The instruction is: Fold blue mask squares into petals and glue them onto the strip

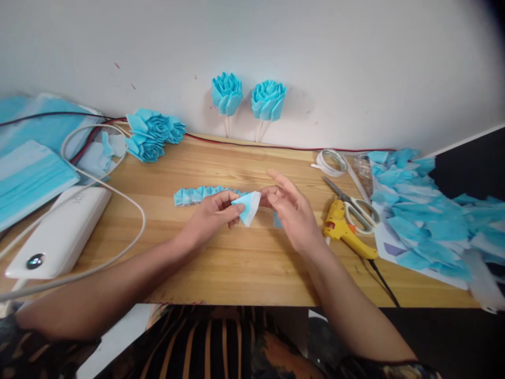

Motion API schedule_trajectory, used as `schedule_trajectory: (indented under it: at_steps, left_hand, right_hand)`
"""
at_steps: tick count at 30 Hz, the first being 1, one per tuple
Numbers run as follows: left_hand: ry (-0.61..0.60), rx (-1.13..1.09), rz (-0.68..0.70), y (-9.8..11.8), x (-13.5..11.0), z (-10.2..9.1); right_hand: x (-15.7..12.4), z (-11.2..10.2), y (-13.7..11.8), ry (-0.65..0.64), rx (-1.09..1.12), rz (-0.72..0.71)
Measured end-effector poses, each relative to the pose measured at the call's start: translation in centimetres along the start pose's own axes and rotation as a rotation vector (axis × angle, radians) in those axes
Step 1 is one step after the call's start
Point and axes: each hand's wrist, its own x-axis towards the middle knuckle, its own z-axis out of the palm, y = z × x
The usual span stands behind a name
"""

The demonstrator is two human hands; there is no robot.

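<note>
My left hand [219, 213] is closed, pinching a small folded piece of blue and white mask fabric [249, 206] between thumb and fingers. The piece is a triangle with a white band along its right edge. Close to that edge is my right hand [290, 210], its index finger stretched out and the other fingers curved; whether a fingertip touches the fabric is hard to tell. Behind my left hand, a row of folded blue petals [197, 195] lies on the wooden table [236, 279]. A small blue scrap [278, 220] shows partly behind my right hand.
Two blue fabric roses [226, 95] on sticks lean against the wall, and more roses [148, 134] lie left. A yellow glue gun [347, 231], scissors [361, 213] and a tape roll [330, 162] sit right, beside blue pieces [426, 210]. At left are a power bank [59, 231] and masks [33, 176].
</note>
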Motion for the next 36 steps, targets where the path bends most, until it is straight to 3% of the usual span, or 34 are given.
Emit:
schedule_trajectory:
  at_steps: [8, 12, 17, 27, 31, 36]
  left_hand:
    - [-0.047, 0.062, -0.009, 0.1, -0.2, 0.2]
    - [-0.073, 0.094, -0.004, 0.3, -0.2, 0.3]
    - [-0.010, 0.040, -0.003, 0.0, -0.1, 0.2]
    - [-0.012, -0.011, 0.019, -0.4, 0.2, 0.0]
    - [-0.060, 0.005, 0.019, -0.1, -0.1, 0.1]
    - [-0.131, -0.159, -0.020, 0.2, -0.4, 0.3]
  right_hand:
    - [-0.1, 0.4, 0.2, -0.095, 0.052, 0.073]
    - [-0.1, 0.3, 0.2, -0.061, -0.003, 0.059]
    - [0.1, -0.2, 0.3, -0.021, 0.031, 0.025]
    - [-0.5, 0.7, -0.3, -0.213, -0.029, 0.078]
    - [-0.5, 1.0, -0.4, -0.205, -0.035, 0.089]
    - [-0.4, 0.9, -0.3, -0.138, -0.048, 0.074]
